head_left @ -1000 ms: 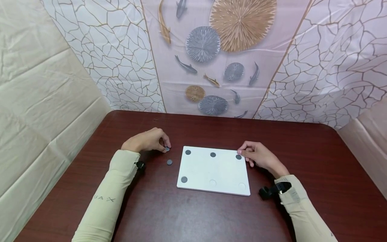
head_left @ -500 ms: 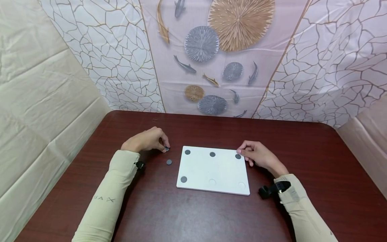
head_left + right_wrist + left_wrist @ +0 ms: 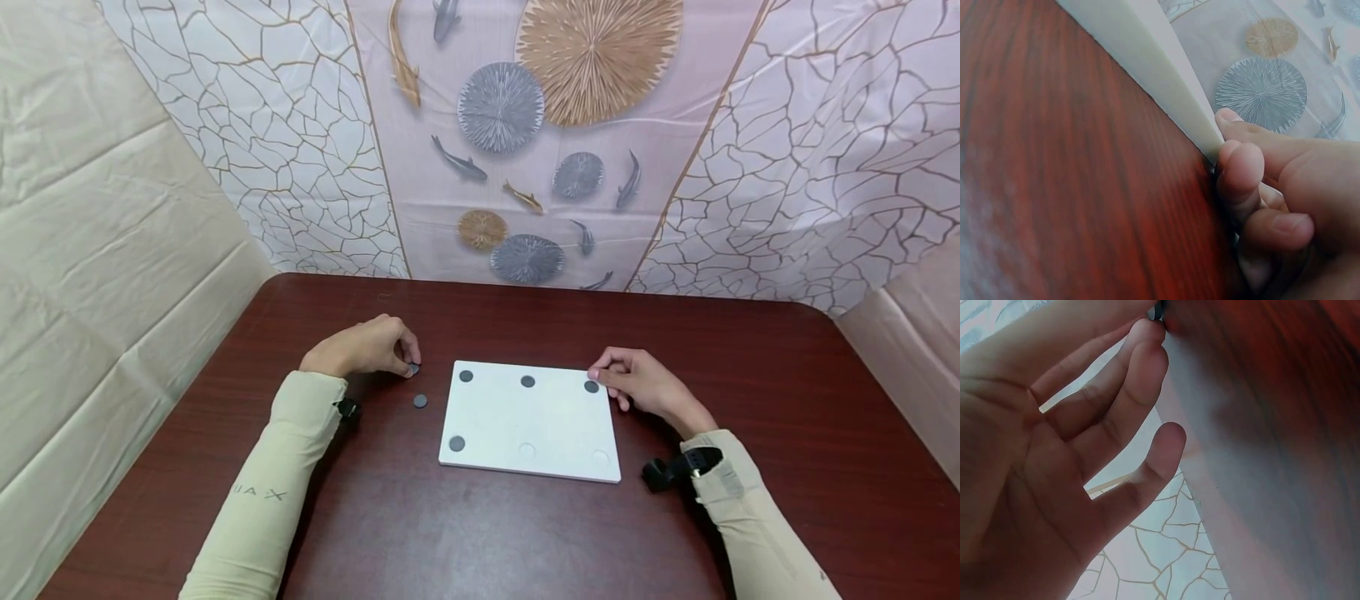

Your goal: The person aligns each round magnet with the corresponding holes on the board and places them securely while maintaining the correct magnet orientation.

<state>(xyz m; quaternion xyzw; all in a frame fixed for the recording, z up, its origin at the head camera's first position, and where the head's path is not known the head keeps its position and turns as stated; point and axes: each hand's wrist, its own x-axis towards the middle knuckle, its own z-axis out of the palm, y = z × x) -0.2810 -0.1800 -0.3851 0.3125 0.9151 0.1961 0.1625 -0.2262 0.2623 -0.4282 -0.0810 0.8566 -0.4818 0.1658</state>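
In the head view my left hand [image 3: 371,346] pinches a small grey disc [image 3: 414,369] between thumb and fingertips, low over the table. A sliver of that disc [image 3: 1155,311] shows at the top of the left wrist view. Nearer to me lies a second grey disc [image 3: 420,401], flat on the wood. My right hand [image 3: 643,385] grips the far right corner of a white rectangular board [image 3: 495,417], thumb on top. Grey discs sit in the board's three far recesses and in its near left one. Two round near recesses hold no disc.
A dark red-brown table [image 3: 450,533] carries everything. Behind it hangs a patterned cloth [image 3: 420,233], with a pale cloth wall [image 3: 135,275] on the left. Black straps with small devices sit on both wrists, the right device [image 3: 660,475] close to the tabletop.
Little differs. Both hands keep their places, the left on its disc and the right at the board's corner; the head view shifts very slightly.
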